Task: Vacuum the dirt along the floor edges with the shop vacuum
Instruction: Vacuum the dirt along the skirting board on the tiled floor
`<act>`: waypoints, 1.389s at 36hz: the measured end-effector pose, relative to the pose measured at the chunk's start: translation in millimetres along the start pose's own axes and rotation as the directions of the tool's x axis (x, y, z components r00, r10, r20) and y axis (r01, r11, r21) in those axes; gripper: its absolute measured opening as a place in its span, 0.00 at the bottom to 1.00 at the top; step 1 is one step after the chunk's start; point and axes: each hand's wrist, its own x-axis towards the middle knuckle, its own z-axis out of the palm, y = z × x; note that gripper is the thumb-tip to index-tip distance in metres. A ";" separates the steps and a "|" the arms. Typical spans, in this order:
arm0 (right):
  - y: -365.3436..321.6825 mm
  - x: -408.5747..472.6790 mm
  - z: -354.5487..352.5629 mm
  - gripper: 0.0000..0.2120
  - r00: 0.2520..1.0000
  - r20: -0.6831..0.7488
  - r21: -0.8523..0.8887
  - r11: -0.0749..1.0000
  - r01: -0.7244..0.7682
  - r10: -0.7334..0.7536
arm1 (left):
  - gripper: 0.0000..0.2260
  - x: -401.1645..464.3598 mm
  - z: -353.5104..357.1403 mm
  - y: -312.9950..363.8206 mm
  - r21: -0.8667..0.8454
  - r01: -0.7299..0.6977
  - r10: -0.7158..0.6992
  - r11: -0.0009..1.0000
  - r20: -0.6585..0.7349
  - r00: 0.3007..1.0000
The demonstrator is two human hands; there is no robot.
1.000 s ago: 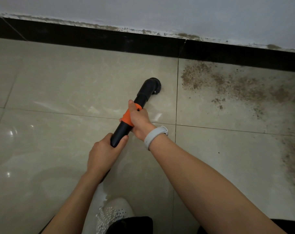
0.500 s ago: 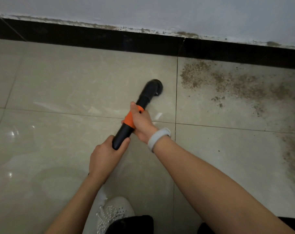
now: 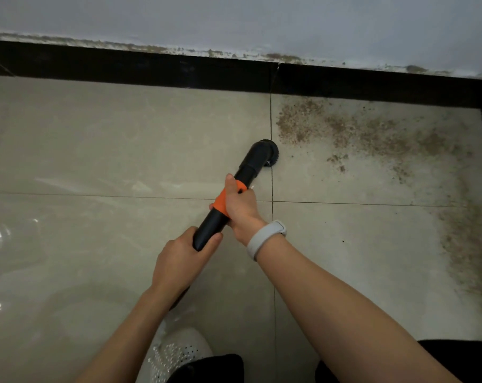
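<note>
Both grasp wand point(image 3: 235, 189) | left hand point(image 3: 179, 261) low, right hand point(image 3: 241, 203) on orange collar | nozzle point(image 3: 263, 152) beside dirt point(image 3: 372, 134)

Black vacuum wand point(image 3: 249, 161) with orange collar point(image 3: 221, 202), brown speckled dirt point(image 3: 372, 131) on glossy beige tiles point(image 3: 124, 139), black baseboard point(image 3: 151, 69).

The nozzle point(image 3: 262, 153) has slid right, seemingly nearer the dirt point(image 3: 353, 131).

Glossy beige tiled floor point(image 3: 96, 150) ends at a black baseboard point(image 3: 151, 69). Brown dirt point(image 3: 372, 134) lies along the far and right edges. The vacuum's brush nozzle point(image 3: 264, 153) rests on a grout line beside it; a white shoe point(image 3: 176, 352) stands at the near edge.
</note>
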 end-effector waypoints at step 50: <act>-119.3 68.5 -24.6 0.15 0.997 0.056 0.003 0.999 -0.045 0.045 | 0.15 98.6 -0.9 100.0 -0.026 -0.055 0.057 0.998 0.086 0.995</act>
